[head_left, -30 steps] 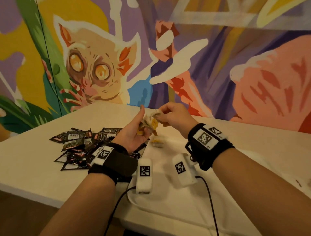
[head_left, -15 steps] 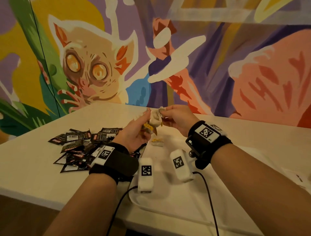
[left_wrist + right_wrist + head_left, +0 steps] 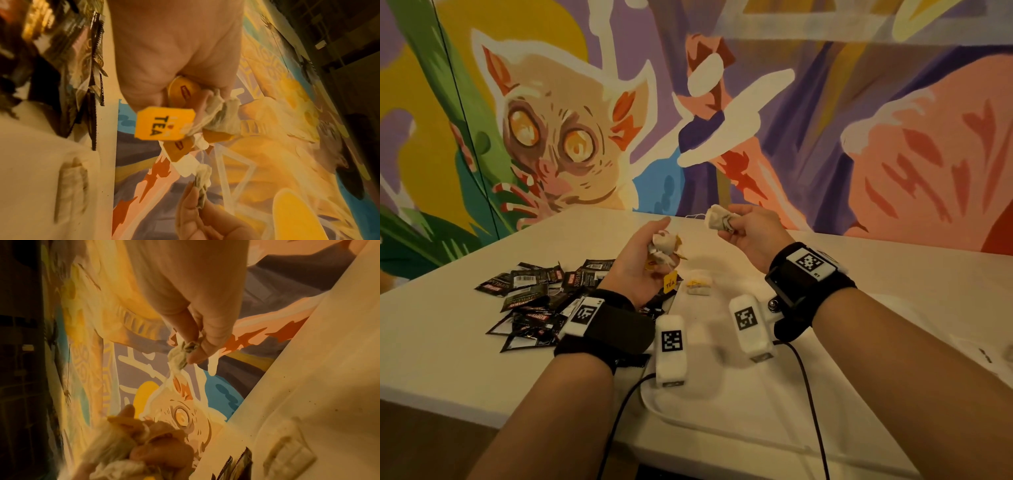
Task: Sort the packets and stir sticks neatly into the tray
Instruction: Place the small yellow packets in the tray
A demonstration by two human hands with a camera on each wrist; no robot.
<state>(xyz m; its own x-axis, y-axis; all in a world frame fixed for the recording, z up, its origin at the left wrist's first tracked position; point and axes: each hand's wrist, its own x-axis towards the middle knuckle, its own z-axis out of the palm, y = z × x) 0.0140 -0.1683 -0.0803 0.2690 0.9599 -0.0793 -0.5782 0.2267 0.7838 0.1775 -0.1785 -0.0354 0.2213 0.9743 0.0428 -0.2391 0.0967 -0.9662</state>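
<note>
My left hand [image 3: 650, 253] grips a bunch of tea bags [image 3: 662, 246] with yellow tags; one tag reading TEA [image 3: 164, 125] dangles below the palm. My right hand [image 3: 736, 226] pinches a single crumpled tea bag [image 3: 717, 219] [image 3: 180, 356] between thumb and fingers, held up to the right of the bunch. A thin string [image 3: 695, 216] trails from it. One more tea bag [image 3: 698, 286] lies in the white tray [image 3: 722, 421]. A heap of black packets [image 3: 541, 298] lies on the table left of my left wrist.
The white table [image 3: 448, 342] runs back to a painted mural wall [image 3: 825, 120]. Black cables [image 3: 811, 394] run from the wrist cameras over the tray and the table's front edge. Bare table surface lies to the right of the tray.
My hands have pulled apart: the right hand has drawn one tea bag out of the bunch, up and to the right. The left hand keeps the rest.
</note>
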